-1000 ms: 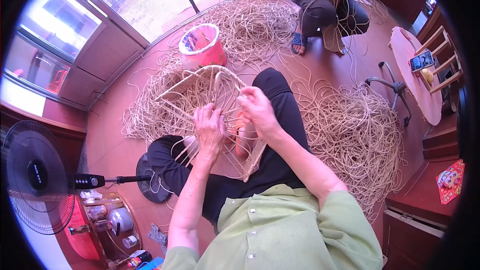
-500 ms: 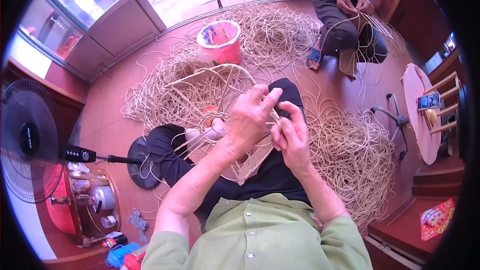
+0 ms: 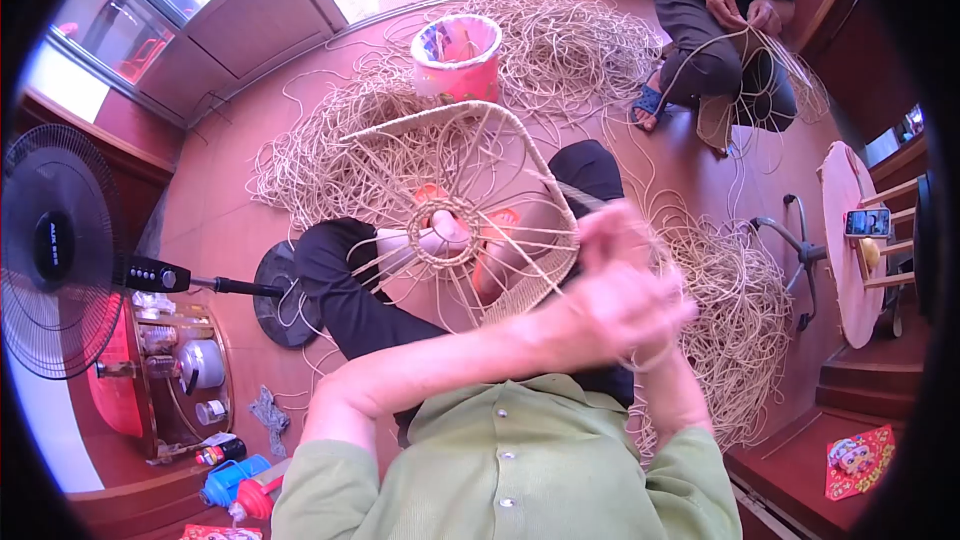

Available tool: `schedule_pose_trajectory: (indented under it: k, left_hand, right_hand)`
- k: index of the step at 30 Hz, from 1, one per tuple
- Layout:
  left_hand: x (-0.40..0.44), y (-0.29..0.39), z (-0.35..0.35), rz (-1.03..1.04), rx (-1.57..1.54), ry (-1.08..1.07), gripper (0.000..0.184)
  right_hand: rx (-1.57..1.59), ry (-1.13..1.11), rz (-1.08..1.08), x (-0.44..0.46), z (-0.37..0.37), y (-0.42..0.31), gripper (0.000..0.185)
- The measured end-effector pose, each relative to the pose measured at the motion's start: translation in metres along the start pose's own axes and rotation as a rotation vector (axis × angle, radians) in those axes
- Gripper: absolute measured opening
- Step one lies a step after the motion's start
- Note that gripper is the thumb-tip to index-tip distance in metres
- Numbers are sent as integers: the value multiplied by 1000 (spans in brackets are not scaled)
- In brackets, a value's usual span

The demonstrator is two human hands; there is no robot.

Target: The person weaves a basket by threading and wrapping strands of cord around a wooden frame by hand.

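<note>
A rope-woven piece [image 3: 565,210] rests over my crossed legs. It has a cord-wrapped rim, thin spokes and a small braided ring [image 3: 412,232] at its centre. Beyond its right edge, my left hand [image 3: 625,310] reaches across my body, blurred, with curled fingers and a pale cord [image 3: 655,358] looping beside it. My right hand [image 3: 612,232] is just above and partly behind the left, close to the rim; motion smears its fingers. Another strand runs from the rim toward both hands. My bare feet and orange footwear show through the spokes.
Heaps of loose cord [image 3: 735,320] lie to the right and ahead, around a pink bucket [image 3: 458,80]. A standing fan [image 3: 60,240] is at left. Another person [image 3: 735,15] sits at upper right, holding cords. A stool [image 3: 850,250] with a phone stands right.
My hands have moved right and down, away from the woven piece's middle, and now cross each other. More of the ring and spokes shows. The view has shifted slightly.
</note>
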State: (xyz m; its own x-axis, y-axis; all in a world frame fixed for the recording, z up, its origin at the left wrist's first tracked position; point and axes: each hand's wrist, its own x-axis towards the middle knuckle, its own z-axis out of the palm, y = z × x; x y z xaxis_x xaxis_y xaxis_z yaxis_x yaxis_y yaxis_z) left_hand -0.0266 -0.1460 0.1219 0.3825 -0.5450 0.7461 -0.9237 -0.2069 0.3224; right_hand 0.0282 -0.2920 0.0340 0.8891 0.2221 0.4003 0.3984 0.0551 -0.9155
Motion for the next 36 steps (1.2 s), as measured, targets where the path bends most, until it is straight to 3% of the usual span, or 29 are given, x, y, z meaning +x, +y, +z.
schedule_pose_trajectory:
  k: [2, 5, 6, 7, 10, 11, 12, 13, 17, 20, 22, 28, 32, 34, 36]
  left_hand:
    - [-31, -31, -36, -166, 285, -2, 47]
    - [-94, -69, -93, -502, 602, -50, 54]
    - [-111, -76, -103, -583, 699, -79, 56]
    - [-120, -83, -111, -536, 788, -141, 54]
    - [-123, -94, -110, -394, 801, -204, 49]
    - [-118, -99, -108, -379, 769, -188, 38]
    - [-115, -104, -106, -341, 769, -220, 36]
    - [-114, -111, -108, -304, 775, -252, 33]
    - [-119, -124, -118, -230, 727, -348, 25]
    - [-121, -128, -128, -162, 694, -373, 24]
    - [-125, -127, -133, -143, 665, -387, 23]
    - [-140, -106, -132, -693, 756, 236, 22]
    - [-165, -79, -87, -1032, 825, 586, 19]
    - [-175, -73, -65, -1024, 835, 603, 22]
    - [-178, -72, -74, -1188, 701, 585, 27]
  right_hand:
    - [-223, 305, 113, -17, -83, -12, 21]
    - [-637, 658, 456, -115, -283, 28, 45]
    - [-1573, 443, 619, -134, -301, 22, 50]
    - [-1490, 398, 563, -130, -291, 13, 51]
    - [-1291, 257, 352, -77, -147, -44, 54]
    - [-964, 168, 286, -53, -91, -69, 61]
    - [-965, 90, 114, -41, -56, -61, 55]
    - [-998, 48, 88, -26, -18, -61, 50]
    - [-1092, -152, -100, -15, 15, -25, 27]
    - [-802, -321, -342, -50, 45, -41, 12]
    - [-606, -414, -205, -70, 82, -61, 13]
    - [-763, -195, -282, -3, 68, -76, 10]
    - [-877, -242, -238, 7, 51, -79, 12]
    - [-920, -244, -214, 6, 47, -77, 14]
    - [-937, -269, -213, 9, 44, -72, 16]
